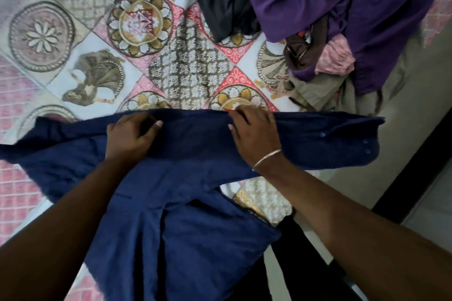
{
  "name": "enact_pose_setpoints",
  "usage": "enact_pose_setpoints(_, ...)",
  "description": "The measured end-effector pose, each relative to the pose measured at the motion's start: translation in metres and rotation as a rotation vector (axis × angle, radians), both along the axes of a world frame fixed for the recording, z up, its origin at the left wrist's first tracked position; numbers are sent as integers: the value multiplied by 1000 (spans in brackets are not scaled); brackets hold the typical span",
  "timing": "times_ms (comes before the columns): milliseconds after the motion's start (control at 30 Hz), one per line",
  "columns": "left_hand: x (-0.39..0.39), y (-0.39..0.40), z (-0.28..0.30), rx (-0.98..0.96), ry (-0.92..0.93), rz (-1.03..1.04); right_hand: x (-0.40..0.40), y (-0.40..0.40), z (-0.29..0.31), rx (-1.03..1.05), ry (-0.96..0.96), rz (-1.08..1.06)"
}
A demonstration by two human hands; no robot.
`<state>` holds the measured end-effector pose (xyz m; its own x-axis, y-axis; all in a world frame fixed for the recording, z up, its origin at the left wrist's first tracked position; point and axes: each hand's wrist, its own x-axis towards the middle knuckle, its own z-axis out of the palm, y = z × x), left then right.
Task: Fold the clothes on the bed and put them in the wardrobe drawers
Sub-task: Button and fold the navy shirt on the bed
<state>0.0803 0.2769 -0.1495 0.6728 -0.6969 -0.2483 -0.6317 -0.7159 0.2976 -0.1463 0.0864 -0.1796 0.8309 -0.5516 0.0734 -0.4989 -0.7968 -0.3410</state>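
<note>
We see a navy blue shirt spread across the bed's patterned sheet; our left hand and right hand each take a curled grip on its far edge. Its lower part runs out of frame.

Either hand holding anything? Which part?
Both hands, left hand and right hand, grip the navy shirt along its folded top edge.

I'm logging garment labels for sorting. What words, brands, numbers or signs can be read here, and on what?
None can be read.
Navy shirt: no tag or print shows.
Clothes pile: no legible label.
Bedsheet: patterns only; small reddish marks near the pile are too blurred to read.
</note>
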Motion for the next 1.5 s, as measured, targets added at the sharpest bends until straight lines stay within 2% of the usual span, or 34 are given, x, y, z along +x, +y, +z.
enact_pose_setpoints(167, 46, 74, 10, 203, -43, 128, -6, -7, -16, -169, 37, 59)
enact_pose_setpoints(267, 68, 103, 14, 248, -49, 194, -2, -12, -18, -182, 34, 60)
enact_pose_setpoints(367, 80, 105, 17, 212, -13, 219, 4, -16, -17, -172, 56, 78)
enact_pose_setpoints(467, 87, 96, 14, 97, 43, 265, 8, -18, -17, -193, 52, 77)
enact_pose_setpoints(600, 100, 83, 6, -31, 197, 380, 9, -24, -20, -250, 14, 97)
enact_pose_setpoints(733, 113, 76, 4, -22, 255, 368, 7, -28, -28, -328, -33, 148)
enact_pose_setpoints(933, 106, 77, 0, -156, 130, 344, 2, -34, -30, -380, -131, 189)
enact_pose_setpoints(1100, 101, 72, -6, -56, 86, 381, -10, -39, -28, -304, -139, 269)
enact_pose_setpoints(1267, 102, 68, -5, -37, 75, 352, -12, -45, -24, -286, -147, 232)
enact_pose_setpoints(1500, 95, 52, -3, -27, -34, 419, -11, -56, -19, -368, -149, 268)
